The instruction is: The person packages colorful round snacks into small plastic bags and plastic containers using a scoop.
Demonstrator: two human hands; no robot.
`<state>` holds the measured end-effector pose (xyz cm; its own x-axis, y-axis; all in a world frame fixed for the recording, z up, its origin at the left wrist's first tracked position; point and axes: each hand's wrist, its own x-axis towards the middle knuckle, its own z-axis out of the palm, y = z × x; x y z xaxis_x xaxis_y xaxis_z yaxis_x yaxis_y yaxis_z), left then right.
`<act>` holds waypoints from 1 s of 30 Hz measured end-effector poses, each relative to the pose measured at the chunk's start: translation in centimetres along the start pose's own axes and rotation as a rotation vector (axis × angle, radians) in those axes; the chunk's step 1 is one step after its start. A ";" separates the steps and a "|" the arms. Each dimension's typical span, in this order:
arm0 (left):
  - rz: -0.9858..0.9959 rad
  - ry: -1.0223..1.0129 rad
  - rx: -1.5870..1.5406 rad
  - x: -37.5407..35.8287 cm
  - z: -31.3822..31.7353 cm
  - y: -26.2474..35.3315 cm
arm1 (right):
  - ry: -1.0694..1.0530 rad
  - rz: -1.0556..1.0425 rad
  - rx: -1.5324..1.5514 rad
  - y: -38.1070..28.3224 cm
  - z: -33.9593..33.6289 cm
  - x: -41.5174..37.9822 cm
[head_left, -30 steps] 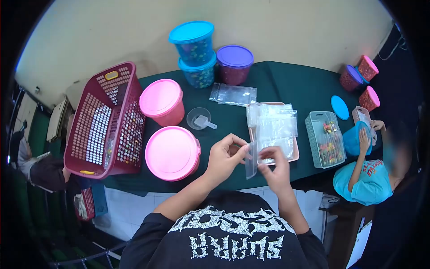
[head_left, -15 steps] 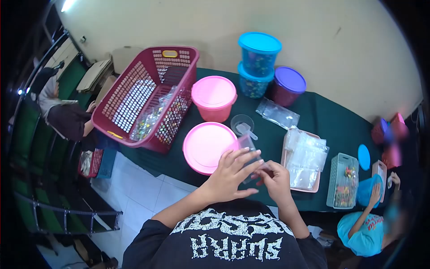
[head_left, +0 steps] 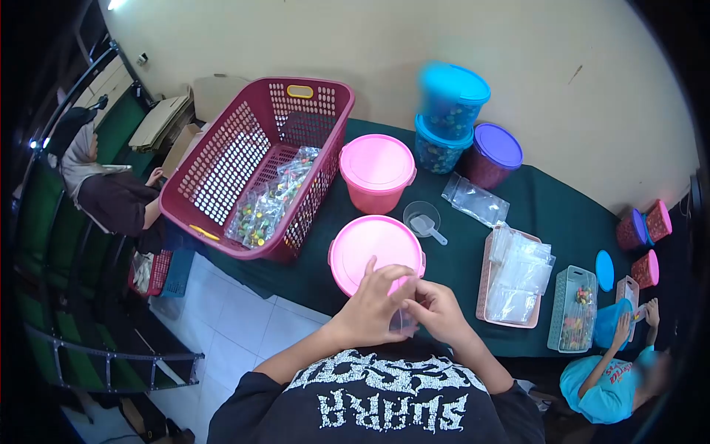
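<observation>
Close to my chest, at the table's near edge, a small clear plastic bag (head_left: 402,324) is between my two hands. My left hand (head_left: 370,305) curls around its left side, the fingers bent over the top. Thumb and fingers of my right hand (head_left: 441,309) pinch the bag from the right. The bag's upper part is mostly hidden behind my fingers. Just beyond my left hand stands a pink lidded tub (head_left: 376,250). A second pink tub (head_left: 377,166) sits behind it, with a clear bowl holding a white scoop (head_left: 427,226) to its right.
A maroon basket (head_left: 222,163) with filled bags (head_left: 274,200) stands left. Stacked blue tubs (head_left: 444,144) and a purple-lidded tub (head_left: 497,157) are at the back. A tray of clear bags (head_left: 518,277) lies right. One person (head_left: 610,381) works at far right, another (head_left: 111,185) at left.
Both my hands have drawn the bag nearer my chest, and my left fingers, spread before, are now curled around it. The view has shifted slightly.
</observation>
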<state>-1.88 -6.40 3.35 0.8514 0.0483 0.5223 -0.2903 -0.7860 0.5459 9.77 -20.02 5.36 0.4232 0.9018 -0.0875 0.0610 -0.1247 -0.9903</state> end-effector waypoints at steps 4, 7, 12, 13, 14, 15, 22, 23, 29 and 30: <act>-0.068 0.002 0.043 -0.2 -2.7 -1.8 | -0.024 -0.021 -0.240 -1.9 1.5 1.3; -0.069 -0.064 0.040 -0.4 -4.3 -3.2 | 0.017 -0.017 -0.209 -2.1 3.2 2.7; -0.049 -0.117 -0.112 -0.2 -6.5 -5.5 | 0.071 0.023 -0.132 -1.0 5.9 5.1; -0.040 -0.127 -0.122 -0.4 -6.7 -6.2 | 0.078 -0.007 -0.099 -0.9 6.4 5.4; -0.059 -0.145 -0.190 -0.7 -6.7 -6.9 | 0.085 -0.037 -0.065 -0.7 6.8 5.7; -0.079 -0.166 -0.258 -0.9 -6.9 -7.4 | 0.099 -0.032 -0.062 -0.6 7.1 6.0; -0.021 -0.172 -0.251 -0.9 -7.4 -9.0 | 0.243 0.019 -0.052 -1.7 8.6 6.4; -0.007 -0.161 -0.243 -0.9 -7.5 -9.1 | 0.252 0.006 -0.154 -1.8 8.7 6.4; 0.055 -0.153 -0.322 -1.2 -8.1 -10.1 | 0.330 -0.021 -0.383 -2.7 9.4 6.6; 0.073 -0.135 -0.335 -1.2 -8.2 -10.3 | 0.335 -0.017 -0.385 -2.7 9.4 6.6</act>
<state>-3.48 6.66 2.44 0.8663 -0.0998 0.4894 -0.4608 -0.5378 0.7060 3.94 -9.81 6.49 0.6823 0.7305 0.0301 0.3722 -0.3116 -0.8743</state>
